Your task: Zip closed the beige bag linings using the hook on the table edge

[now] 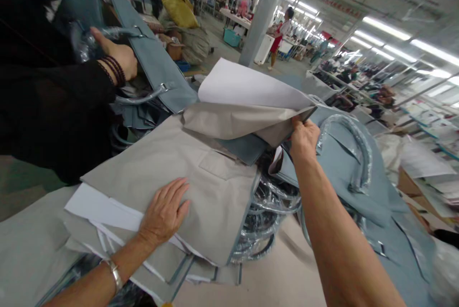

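Observation:
My left hand (165, 209) lies flat, fingers stretched out, on a beige lining panel (218, 202) with a stitched pocket outline. Under that panel, white sheets (103, 206) and more beige and blue-grey layers stick out. Pinched in my right hand (304, 139) is the edge of a raised bag panel (229, 118), its beige lining folded over. A white sheet (251, 82) stands up behind it. Plastic-wrapped handles (261, 221) hang beside the stack. To the right of my right hand lies a blue-grey bag piece (333, 139) with a wrapped handle (362, 149).
At the left, a co-worker's hand (120, 58) with a bead bracelet is at another blue-grey bag panel (154, 68). Yellow sacks (179, 5) lie on the floor behind. A pillar (263, 15) rises mid-room. A cardboard box (419, 187) stands at the right.

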`<state>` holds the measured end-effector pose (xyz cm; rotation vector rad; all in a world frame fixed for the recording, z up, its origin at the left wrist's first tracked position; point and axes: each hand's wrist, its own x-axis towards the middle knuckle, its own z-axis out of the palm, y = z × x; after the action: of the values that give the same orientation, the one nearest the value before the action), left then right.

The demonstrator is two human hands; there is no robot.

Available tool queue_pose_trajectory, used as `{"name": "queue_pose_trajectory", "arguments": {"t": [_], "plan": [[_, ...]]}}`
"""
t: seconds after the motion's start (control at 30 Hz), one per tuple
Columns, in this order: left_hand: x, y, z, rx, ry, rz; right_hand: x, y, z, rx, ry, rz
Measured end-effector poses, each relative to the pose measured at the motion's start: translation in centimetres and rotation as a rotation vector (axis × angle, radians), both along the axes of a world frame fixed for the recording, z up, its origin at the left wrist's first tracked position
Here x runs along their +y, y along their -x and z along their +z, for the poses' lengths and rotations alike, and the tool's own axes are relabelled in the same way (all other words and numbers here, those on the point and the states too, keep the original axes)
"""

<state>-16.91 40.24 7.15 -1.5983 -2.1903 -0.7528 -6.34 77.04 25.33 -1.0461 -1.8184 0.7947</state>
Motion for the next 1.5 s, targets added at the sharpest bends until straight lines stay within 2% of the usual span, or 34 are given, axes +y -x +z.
{"name": "queue_pose_trajectory", "arguments": {"t": [0.2, 0.33, 0.43, 0.5, 0.6, 0.77, 0.83, 0.9, 1.0, 1.1, 1.17, 1.23, 1.3, 1.37, 1.5], "plan": [[0.0, 0.1, -0.3, 0.006, 0.011, 0.008, -0.6, 0.1, 3.7, 0.054, 0.079, -0.094], [0.1, 0.0, -0.2, -0.006, 0.012, 0.005, -1.1, 0.8, 3.5, -0.061, 0.146, -0.062], [0.0, 0.0, -0.2, -0.025, 0.016, -0.004, -2.0, 1.0, 2.0, -0.224, 0.175, 0.034], [0.0, 0.0, -0.3, -0.047, 0.025, 0.005, -3.5, 0.1, 0.8, -0.344, 0.141, 0.065], [0.0, -0.1, -0.4, -0.097, 0.049, 0.016, -7.7, -2.8, -1.3, -0.546, 0.025, 0.077], [-0.1, -0.3, -0.2, -0.17, 0.057, 0.019, -15.8, -8.9, -5.6, -0.988, -0.025, 0.237], [0.0, -0.4, -0.1, -0.205, 0.062, 0.022, -17.4, -10.4, -7.1, -1.093, -0.057, 0.267], [0.2, -0.4, -0.1, -0.223, 0.069, 0.02, -17.8, -11.2, -7.9, -1.144, -0.102, 0.297], [0.2, 0.1, -0.1, -0.219, 0.084, 0.001, -17.6, -11.8, -7.8, -1.161, -0.162, 0.37], [-0.8, 0.8, 0.8, -0.219, 0.109, -0.073, -18.0, -12.6, -6.1, -1.108, -0.226, 0.413], [-2.5, 0.9, 2.1, -0.199, 0.144, -0.194, -18.6, -13.7, -4.4, -1.042, -0.281, 0.401], [-4.8, 0.5, 3.2, -0.13, 0.181, -0.321, -19.3, -15.4, -3.1, -0.875, -0.388, 0.391], [-7.4, -0.5, 3.7, -0.015, 0.199, -0.389, -19.9, -17.7, -2.6, -0.666, -0.497, 0.429], [-9.5, -1.8, 3.4, 0.05, 0.18, -0.385, -20.4, -20.1, -3.4, -0.548, -0.556, 0.517], [-11.2, -4.9, 0.9, 0.039, 0.11, -0.312, -20.7, -23.8, -6.8, -0.651, -0.591, 0.653]]}}
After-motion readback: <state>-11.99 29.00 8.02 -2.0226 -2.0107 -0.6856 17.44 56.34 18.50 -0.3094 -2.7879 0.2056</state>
